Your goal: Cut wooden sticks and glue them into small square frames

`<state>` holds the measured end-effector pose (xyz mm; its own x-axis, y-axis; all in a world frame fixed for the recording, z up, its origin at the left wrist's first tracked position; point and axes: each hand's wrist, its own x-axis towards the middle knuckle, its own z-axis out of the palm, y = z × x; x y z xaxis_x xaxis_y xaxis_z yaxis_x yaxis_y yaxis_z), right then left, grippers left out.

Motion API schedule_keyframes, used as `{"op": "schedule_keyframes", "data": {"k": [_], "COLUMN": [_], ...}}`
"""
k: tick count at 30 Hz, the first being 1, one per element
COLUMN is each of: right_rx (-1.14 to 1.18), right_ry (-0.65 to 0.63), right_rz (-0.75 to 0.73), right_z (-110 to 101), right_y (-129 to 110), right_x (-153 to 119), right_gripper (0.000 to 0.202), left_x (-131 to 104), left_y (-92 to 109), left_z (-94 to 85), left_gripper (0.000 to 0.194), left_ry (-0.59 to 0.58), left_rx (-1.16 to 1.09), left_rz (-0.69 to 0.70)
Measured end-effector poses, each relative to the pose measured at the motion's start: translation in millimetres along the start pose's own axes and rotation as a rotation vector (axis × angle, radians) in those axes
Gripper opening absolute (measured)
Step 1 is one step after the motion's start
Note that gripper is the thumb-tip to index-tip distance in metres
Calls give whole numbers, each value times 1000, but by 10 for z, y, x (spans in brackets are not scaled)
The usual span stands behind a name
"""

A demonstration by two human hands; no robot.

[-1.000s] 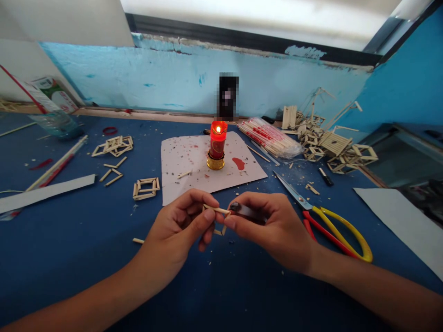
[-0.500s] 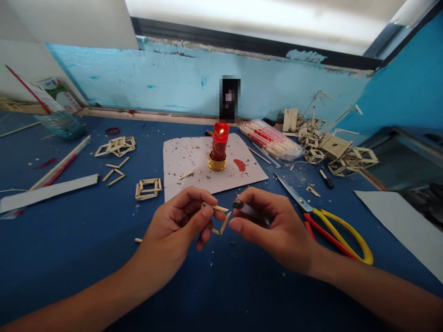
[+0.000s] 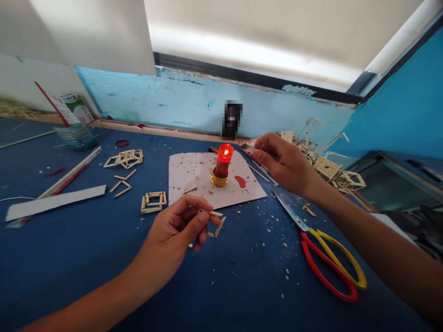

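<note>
Between the thumb and fingers of my left hand (image 3: 182,226) is a small open frame of joined wooden sticks (image 3: 220,226), held low in front of the paper. My right hand (image 3: 280,161) is beyond the scissors, right of the candle, with thumb and fingers closed on a dark-tipped tool (image 3: 245,146). A lit red candle (image 3: 224,163) in a gold base stands on a stained white sheet (image 3: 183,173). The bundle of sticks behind my right hand is mostly hidden by it.
Scissors (image 3: 311,230) with red and yellow handles lie at the right. Stick frames (image 3: 154,202) sit left of the sheet, a larger stick model (image 3: 327,167) at the back right, and a paper strip (image 3: 57,203) at the left.
My right hand has moved forward and away from my left hand, to the right of the candle, with the dark-tipped tool. The camera view has tilted slightly up. My left hand still holds the frame.
</note>
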<state>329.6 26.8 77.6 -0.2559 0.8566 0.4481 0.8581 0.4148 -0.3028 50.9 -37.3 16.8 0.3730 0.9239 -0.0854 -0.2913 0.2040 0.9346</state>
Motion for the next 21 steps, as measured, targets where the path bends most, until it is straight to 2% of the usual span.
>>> {"op": "schedule_keyframes", "data": {"k": [3, 10, 21], "right_rx": [-239, -535, -706], "right_ry": [-28, -169, -220], "right_rz": [-68, -259, -365], "right_z": [-28, -104, -173], "right_y": [36, -179, -228], "right_x": [230, 463, 582], "right_gripper": [19, 25, 25], "left_x": [11, -20, -12], "left_y": [9, 17, 4], "left_z": [-27, -21, -40], "left_gripper": [21, 15, 14], "left_ry": [15, -9, -33], "left_rx": [23, 7, -15], "left_rz": [6, -6, -3]}}
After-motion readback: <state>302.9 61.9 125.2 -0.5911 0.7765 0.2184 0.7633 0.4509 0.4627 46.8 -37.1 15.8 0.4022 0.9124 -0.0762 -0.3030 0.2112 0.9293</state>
